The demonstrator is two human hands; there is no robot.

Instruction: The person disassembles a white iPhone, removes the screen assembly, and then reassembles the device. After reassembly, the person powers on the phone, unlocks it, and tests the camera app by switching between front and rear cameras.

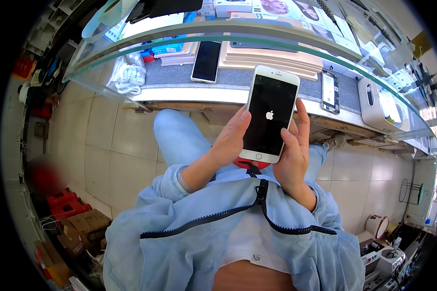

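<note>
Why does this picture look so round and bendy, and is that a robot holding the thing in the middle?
No robot here! It's a person in a light blue jacket. A camera worn on their head looks down, so you see almost what they see. Its very wide lens bends straight edges, like those of the glass shelf.

The left hand and right hand are bare. Together they hold a white phone with a mostly black screen and a small white symbol.

Past it, on a grey mat, lie a phone with a dark screen, bundled white cables and, at the right, what looks like another phone or phone part, beside a white container.
</note>
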